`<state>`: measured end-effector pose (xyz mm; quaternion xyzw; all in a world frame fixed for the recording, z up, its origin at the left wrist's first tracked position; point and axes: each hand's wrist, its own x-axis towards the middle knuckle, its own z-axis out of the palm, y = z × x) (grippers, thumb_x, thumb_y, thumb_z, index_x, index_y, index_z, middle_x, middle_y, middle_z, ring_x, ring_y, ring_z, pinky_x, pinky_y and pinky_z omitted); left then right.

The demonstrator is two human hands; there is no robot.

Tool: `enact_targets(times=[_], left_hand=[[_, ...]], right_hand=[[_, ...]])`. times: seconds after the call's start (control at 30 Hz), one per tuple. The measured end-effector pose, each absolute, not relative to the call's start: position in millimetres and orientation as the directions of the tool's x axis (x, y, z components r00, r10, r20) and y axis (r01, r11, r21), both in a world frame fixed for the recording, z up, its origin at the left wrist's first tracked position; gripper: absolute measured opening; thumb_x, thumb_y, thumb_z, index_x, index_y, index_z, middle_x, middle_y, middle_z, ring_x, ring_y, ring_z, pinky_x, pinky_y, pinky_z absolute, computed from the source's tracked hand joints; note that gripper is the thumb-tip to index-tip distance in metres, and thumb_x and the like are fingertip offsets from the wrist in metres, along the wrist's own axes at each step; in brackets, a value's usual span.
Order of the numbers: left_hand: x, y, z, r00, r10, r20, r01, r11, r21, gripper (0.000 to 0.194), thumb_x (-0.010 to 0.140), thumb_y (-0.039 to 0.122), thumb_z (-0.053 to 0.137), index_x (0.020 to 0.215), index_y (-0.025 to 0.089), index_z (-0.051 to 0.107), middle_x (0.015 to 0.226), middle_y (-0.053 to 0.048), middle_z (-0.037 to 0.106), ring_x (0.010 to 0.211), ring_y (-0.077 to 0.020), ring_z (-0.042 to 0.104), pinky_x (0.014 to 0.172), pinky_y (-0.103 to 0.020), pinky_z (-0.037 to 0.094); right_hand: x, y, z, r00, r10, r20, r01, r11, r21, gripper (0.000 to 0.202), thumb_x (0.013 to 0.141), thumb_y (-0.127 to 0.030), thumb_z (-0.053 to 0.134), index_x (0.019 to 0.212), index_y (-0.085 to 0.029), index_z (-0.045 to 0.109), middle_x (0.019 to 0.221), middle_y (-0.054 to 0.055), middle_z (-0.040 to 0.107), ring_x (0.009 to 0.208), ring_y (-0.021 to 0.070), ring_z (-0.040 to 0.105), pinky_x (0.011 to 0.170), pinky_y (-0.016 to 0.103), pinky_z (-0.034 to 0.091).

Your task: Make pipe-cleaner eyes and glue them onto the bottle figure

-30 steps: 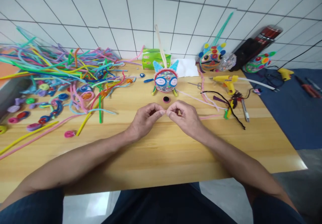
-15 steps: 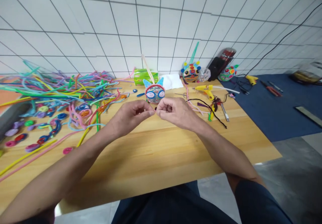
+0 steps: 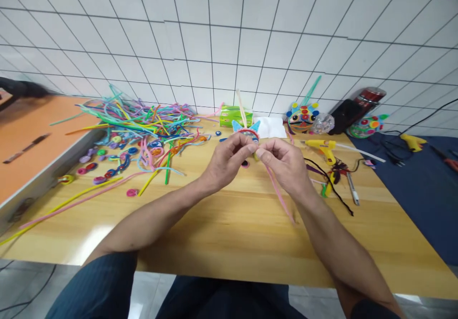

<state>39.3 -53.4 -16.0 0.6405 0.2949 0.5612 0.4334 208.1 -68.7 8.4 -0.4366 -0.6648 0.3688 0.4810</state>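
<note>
My left hand (image 3: 234, 159) and my right hand (image 3: 281, 161) meet over the middle of the table, fingertips pinched close together. Out from between them a pink pipe cleaner (image 3: 277, 192) slants down to the right. A small yellowish bit shows at the fingertips; I cannot make out what it is. Directly behind the hands stands a craft figure with blue ears (image 3: 255, 126), mostly hidden by them. A small dark disc (image 3: 245, 164) lies below my left fingers.
Piled pipe cleaners (image 3: 143, 116) and coiled pieces (image 3: 121, 164) cover the left side. A green packet (image 3: 234, 116) and white paper (image 3: 272, 127) lie at the back. Rightward are a finished-looking figure (image 3: 302, 118), a yellow glue gun (image 3: 324, 148), a cutter (image 3: 352, 190) and a dark blue mat (image 3: 411, 190).
The view has swung left, so the table sits further right in it. Both hands remain pinched together, and a long pink pipe cleaner now hangs from them.
</note>
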Motion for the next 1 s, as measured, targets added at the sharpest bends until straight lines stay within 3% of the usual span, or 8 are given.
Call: enact_targets(times=[0.13, 0.23, 0.33, 0.43, 0.57, 0.73, 0.87, 1.0], left_hand=[[48.0, -46.2, -16.9, 0.201, 0.914, 0.353, -0.274, -0.294, 0.916, 0.042, 0.092, 0.058, 0.075, 0.086, 0.019, 0.061, 0.066, 0.006, 0.050, 0.055, -0.0074, 0.042, 0.051, -0.020, 0.038], [37.4, -37.3, -12.7, 0.395, 0.857, 0.330, -0.187, -0.277, 0.943, 0.041, 0.089, 0.055, 0.079, 0.086, 0.017, 0.064, 0.070, 0.003, 0.058, 0.058, -0.0083, 0.049, 0.054, -0.022, 0.041], [22.5, -32.7, -7.9, 0.492, 0.796, 0.352, 0.017, -0.413, 0.911, 0.026, 0.094, 0.041, 0.075, 0.091, 0.016, 0.070, 0.075, 0.000, 0.067, 0.063, -0.0108, 0.055, 0.058, -0.023, 0.043], [15.7, -32.5, -5.2, 0.547, 0.725, 0.419, 0.182, -0.592, 0.785, 0.014, 0.099, 0.026, 0.068, 0.091, 0.016, 0.073, 0.077, -0.001, 0.069, 0.071, -0.0128, 0.059, 0.066, -0.025, 0.044], [17.0, -32.1, -6.8, 0.633, 0.627, 0.454, 0.257, -0.724, 0.640, 0.011, 0.101, 0.022, 0.066, 0.095, 0.018, 0.075, 0.089, -0.003, 0.075, 0.081, -0.0151, 0.065, 0.077, -0.027, 0.047], [16.3, -30.8, -9.1, 0.658, 0.597, 0.460, 0.286, -0.762, 0.580, 0.013, 0.103, 0.020, 0.060, 0.097, 0.019, 0.071, 0.092, -0.004, 0.075, 0.085, -0.0167, 0.066, 0.080, -0.029, 0.047], [17.4, -29.4, -9.7, 0.584, 0.655, 0.479, 0.224, -0.698, 0.680, 0.014, 0.101, 0.019, 0.058, 0.090, 0.018, 0.067, 0.086, -0.003, 0.070, 0.081, -0.0162, 0.061, 0.078, -0.029, 0.046], [30.6, -31.8, -18.3, 0.466, 0.784, 0.411, -0.066, -0.432, 0.899, 0.022, 0.096, 0.037, 0.068, 0.088, 0.018, 0.064, 0.079, -0.001, 0.061, 0.072, -0.0138, 0.055, 0.067, -0.027, 0.042]], right_hand=[[213.0, -65.5, 8.3, -0.143, 0.941, 0.305, 0.198, 0.329, -0.923, 0.024, 0.087, -0.044, 0.071, 0.079, -0.022, 0.066, 0.070, -0.001, 0.062, 0.068, 0.0146, 0.054, 0.062, 0.028, 0.044], [227.9, -62.7, 14.3, -0.232, 0.932, 0.279, 0.320, 0.344, -0.883, 0.021, 0.086, -0.039, 0.070, 0.075, -0.021, 0.066, 0.068, -0.002, 0.060, 0.063, 0.0126, 0.049, 0.059, 0.027, 0.039], [240.3, -61.3, 20.0, -0.340, 0.916, 0.212, 0.471, 0.361, -0.805, 0.018, 0.084, -0.034, 0.067, 0.071, -0.021, 0.066, 0.061, -0.004, 0.055, 0.057, 0.0113, 0.044, 0.053, 0.026, 0.032], [243.8, -61.8, 21.1, -0.390, 0.902, 0.185, 0.538, 0.387, -0.749, 0.017, 0.083, -0.033, 0.065, 0.070, -0.022, 0.066, 0.059, -0.004, 0.054, 0.055, 0.0114, 0.042, 0.051, 0.027, 0.030], [241.2, -62.7, 18.3, -0.402, 0.900, 0.169, 0.582, 0.394, -0.712, 0.015, 0.081, -0.031, 0.063, 0.069, -0.022, 0.065, 0.058, -0.004, 0.053, 0.055, 0.0118, 0.043, 0.052, 0.028, 0.030], [238.9, -61.3, 16.0, -0.402, 0.907, 0.130, 0.603, 0.369, -0.707, 0.013, 0.080, -0.030, 0.064, 0.069, -0.023, 0.063, 0.058, -0.005, 0.051, 0.055, 0.0120, 0.043, 0.053, 0.029, 0.030], [239.4, -58.1, 16.4, -0.393, 0.907, 0.151, 0.545, 0.362, -0.756, 0.025, 0.088, -0.039, 0.066, 0.070, -0.022, 0.062, 0.060, -0.005, 0.047, 0.058, 0.0118, 0.039, 0.054, 0.029, 0.027], [235.3, -53.9, 11.0, -0.327, 0.927, 0.183, 0.378, 0.306, -0.874, 0.030, 0.089, -0.043, 0.070, 0.070, -0.022, 0.061, 0.061, -0.006, 0.043, 0.059, 0.0112, 0.034, 0.057, 0.030, 0.025]])
